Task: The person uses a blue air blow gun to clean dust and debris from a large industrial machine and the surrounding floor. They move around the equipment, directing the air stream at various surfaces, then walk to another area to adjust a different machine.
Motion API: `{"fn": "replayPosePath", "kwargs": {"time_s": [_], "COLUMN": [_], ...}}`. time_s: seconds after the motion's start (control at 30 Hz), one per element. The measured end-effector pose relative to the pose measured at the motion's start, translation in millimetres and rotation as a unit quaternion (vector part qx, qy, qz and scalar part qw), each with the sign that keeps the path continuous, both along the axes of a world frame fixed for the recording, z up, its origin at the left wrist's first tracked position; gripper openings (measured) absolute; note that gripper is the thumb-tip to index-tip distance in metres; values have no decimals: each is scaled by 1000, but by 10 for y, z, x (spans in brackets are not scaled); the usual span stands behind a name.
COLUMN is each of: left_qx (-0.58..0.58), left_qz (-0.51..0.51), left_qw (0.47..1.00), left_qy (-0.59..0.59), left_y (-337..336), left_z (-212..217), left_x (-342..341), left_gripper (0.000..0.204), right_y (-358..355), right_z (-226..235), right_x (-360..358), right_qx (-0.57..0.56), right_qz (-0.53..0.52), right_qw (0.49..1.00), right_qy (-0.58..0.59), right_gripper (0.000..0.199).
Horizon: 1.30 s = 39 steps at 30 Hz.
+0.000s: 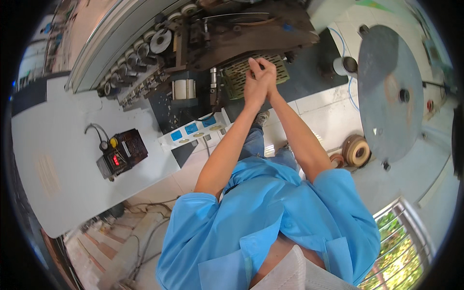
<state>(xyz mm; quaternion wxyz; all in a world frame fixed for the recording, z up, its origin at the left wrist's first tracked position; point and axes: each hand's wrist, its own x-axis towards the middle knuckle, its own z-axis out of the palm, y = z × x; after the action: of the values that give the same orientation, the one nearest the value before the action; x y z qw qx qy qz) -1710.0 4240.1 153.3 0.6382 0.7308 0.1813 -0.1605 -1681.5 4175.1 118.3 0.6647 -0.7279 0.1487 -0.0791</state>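
Note:
My two hands meet over a green slotted plate (235, 79) on the machine. My left hand (254, 91) and my right hand (268, 75) overlap, with the fingers bent and drawn together. Whatever lies between the fingers, if anything, is hidden or too small to make out. Just beyond my fingertips runs the edge of a dark, worn metal machine plate (237, 41). Left of the green plate stands a slim metal cylinder (213, 79), beside a pale roller (184, 90) in a dark mount.
A row of metal rollers (133, 60) lines the machine's left side. A controller box (116, 159) with a red display rests on the grey surface at left. Blue-marked switches (191, 128) sit below the machine. A large grey disc (390, 92) stands at right, above tape rolls (356, 151).

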Motion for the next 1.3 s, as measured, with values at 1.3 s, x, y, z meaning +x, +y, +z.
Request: {"fn": "replayPosePath", "kwargs": {"time_s": [1.3], "left_qx": [-25], "left_qz": [-155], "left_qw": [985], "left_qy": [67], "left_y": [164], "left_z": [-112], "left_x": [345], "left_gripper": [75], "right_y": [29], "right_z": [-78], "right_x": [106], "right_qx": [62], "right_qz": [-8], "right_qw": [998], "right_qy": [-1], "right_gripper": [39]}}
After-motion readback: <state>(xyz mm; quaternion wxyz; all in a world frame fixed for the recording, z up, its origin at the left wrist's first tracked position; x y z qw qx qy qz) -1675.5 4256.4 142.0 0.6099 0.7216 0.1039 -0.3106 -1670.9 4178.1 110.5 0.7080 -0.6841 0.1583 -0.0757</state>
